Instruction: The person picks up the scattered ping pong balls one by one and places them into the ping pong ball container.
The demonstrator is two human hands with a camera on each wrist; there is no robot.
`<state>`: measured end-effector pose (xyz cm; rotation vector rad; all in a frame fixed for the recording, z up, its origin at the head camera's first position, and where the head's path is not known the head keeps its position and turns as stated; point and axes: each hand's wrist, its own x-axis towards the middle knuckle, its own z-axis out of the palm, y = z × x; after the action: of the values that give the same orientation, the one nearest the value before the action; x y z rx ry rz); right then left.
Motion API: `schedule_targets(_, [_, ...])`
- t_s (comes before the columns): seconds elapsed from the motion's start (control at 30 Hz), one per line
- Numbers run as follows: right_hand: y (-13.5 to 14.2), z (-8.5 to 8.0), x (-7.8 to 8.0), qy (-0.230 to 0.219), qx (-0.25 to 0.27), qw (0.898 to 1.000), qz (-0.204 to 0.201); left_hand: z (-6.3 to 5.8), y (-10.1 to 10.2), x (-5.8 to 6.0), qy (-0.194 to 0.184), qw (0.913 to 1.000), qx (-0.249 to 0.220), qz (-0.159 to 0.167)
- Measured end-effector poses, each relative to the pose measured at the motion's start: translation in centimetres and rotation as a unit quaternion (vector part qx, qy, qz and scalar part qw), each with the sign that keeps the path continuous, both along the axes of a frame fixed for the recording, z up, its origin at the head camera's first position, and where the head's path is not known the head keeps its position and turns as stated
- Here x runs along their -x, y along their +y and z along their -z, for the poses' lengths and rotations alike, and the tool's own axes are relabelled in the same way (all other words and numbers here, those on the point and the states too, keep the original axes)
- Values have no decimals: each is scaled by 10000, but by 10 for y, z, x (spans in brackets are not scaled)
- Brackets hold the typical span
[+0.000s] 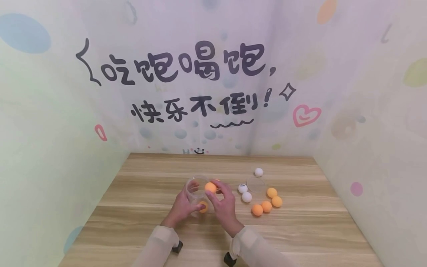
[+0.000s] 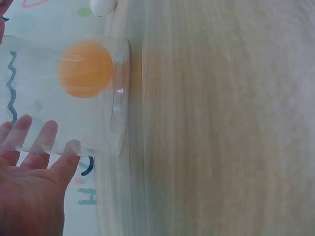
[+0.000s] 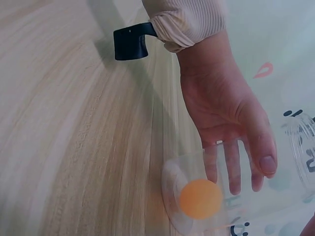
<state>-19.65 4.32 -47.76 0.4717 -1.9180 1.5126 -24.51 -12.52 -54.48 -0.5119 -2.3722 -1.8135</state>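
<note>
Extending over the near part of the wood-grained surface (image 1: 317, 230) are a pale left sleeve (image 1: 158, 244) and a pale right sleeve (image 1: 258, 246), with a small black block beside each wrist. A little farther in, the left hand (image 1: 182, 207) holds a clear jar (image 2: 69, 118), its grip curled around the wall, fingers on one side and thumb on the other. The jar stands roughly upright, mouth up; whether its base touches the surface I cannot tell. Inside, low down near the base, lies one orange ball (image 3: 201, 198). Just to the right, the right hand (image 1: 226, 208) has its grip closed narrowly on a held orange ball (image 1: 210, 187), pinched between thumb and fingers beside the jar's rim. A patch of orange also shows behind those fingers, mostly hidden.

To the right of the hands, four loose orange balls (image 1: 266, 206) lie on the surface in a loose curve. Slightly beyond the closest of these, two white balls (image 1: 247, 197) sit side by side. A clear round disc (image 1: 256, 184) lies flat between them and the farther orange balls, and past it rests a lone white ball (image 1: 258, 172). Behind everything rises a pale backdrop (image 1: 200, 22) with dark lettering and a pink heart (image 1: 306, 115).
</note>
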Motion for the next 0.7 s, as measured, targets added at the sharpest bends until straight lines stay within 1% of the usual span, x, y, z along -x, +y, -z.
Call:
schedule_targets(0.07, [-1, 0, 0, 82, 22, 10000, -25, 0, 0, 0, -44, 10000, 17, -2])
schedule_targets(0.17, [-2, 0, 0, 98, 45, 9999, -48, 12, -1, 7, -67, 9999, 48, -83])
schedule_targets(0.27, [-3, -1, 2, 43, -24, 10000, -10, 12, -1, 7, -49, 9999, 80, -90])
schedule_targets(0.47, [-3, -1, 6, -430, -89, 9990, -59, 12, -1, 6, -52, 9999, 118, -91])
schedule_targets(0.7, [-3, 27, 29, -916, -127, 9954, -233, 12, -1, 7, -85, 9999, 76, -78])
